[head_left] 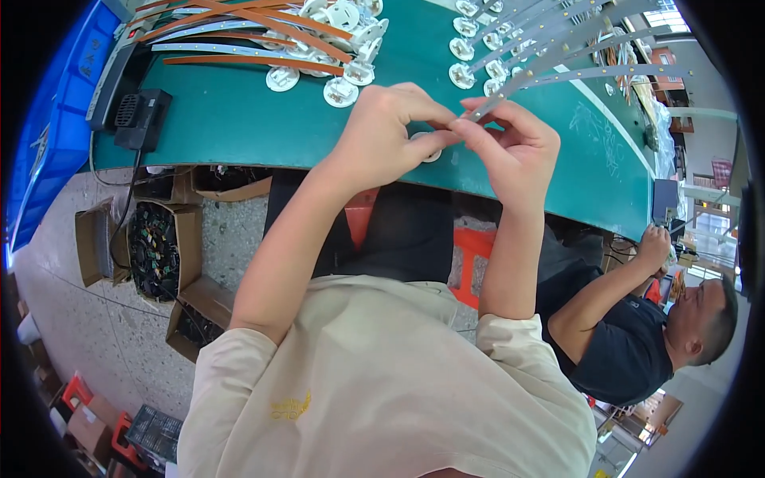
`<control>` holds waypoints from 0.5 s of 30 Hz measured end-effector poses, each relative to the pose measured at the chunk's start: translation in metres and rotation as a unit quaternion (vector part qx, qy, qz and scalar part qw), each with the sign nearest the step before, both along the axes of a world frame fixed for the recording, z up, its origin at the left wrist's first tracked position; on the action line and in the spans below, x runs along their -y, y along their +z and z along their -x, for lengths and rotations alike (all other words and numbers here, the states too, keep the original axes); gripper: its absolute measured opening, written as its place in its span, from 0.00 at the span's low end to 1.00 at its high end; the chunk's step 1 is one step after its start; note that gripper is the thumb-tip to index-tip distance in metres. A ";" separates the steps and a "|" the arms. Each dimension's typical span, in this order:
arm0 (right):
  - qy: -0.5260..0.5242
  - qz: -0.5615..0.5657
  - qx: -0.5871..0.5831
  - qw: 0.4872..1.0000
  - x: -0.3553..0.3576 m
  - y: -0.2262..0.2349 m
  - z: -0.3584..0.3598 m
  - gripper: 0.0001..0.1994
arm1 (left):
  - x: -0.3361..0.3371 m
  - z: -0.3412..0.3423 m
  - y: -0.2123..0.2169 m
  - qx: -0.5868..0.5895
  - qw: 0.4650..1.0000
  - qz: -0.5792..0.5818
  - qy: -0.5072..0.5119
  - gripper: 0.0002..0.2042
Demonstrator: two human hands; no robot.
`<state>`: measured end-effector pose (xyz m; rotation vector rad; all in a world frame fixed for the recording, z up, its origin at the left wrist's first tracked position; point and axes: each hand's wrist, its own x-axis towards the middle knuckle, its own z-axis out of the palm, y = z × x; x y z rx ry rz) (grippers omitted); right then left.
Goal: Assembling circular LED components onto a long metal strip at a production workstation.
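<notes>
My left hand (382, 127) pinches a small round white disc (430, 147) just above the near edge of the green work table (223, 111). My right hand (514, 143) grips the near end of a long thin silver strip (550, 56), pressing it toward the disc between the two hands. The strip runs away to the upper right across the table. Both forearms come up from the lower edge, above my beige shirt.
Orange and silver strips with white discs (319, 48) lie at the table's upper left, several more silver strips with discs (478, 48) at the upper middle. A black box (142, 118) sits at the left edge. Open cartons (155, 251) stand on the floor. Another person (637, 327) works at the right.
</notes>
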<state>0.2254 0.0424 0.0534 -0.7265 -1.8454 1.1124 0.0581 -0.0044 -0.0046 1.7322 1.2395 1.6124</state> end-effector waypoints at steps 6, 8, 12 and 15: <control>-0.077 -0.001 -0.016 0.997 0.000 -0.024 -0.011 0.06 | 0.004 -0.002 0.000 -0.103 0.993 0.000 0.050 0.14; -0.081 0.005 -0.020 0.997 0.002 -0.028 -0.010 0.05 | 0.007 -0.004 -0.005 -0.143 0.986 -0.014 0.088 0.16; -0.100 0.008 -0.019 0.995 0.003 -0.032 -0.010 0.05 | 0.009 -0.002 -0.010 -0.201 0.976 0.051 0.071 0.19; -0.098 -0.005 0.035 0.995 0.007 -0.032 -0.015 0.06 | 0.010 0.000 -0.016 -0.196 0.978 0.047 0.057 0.17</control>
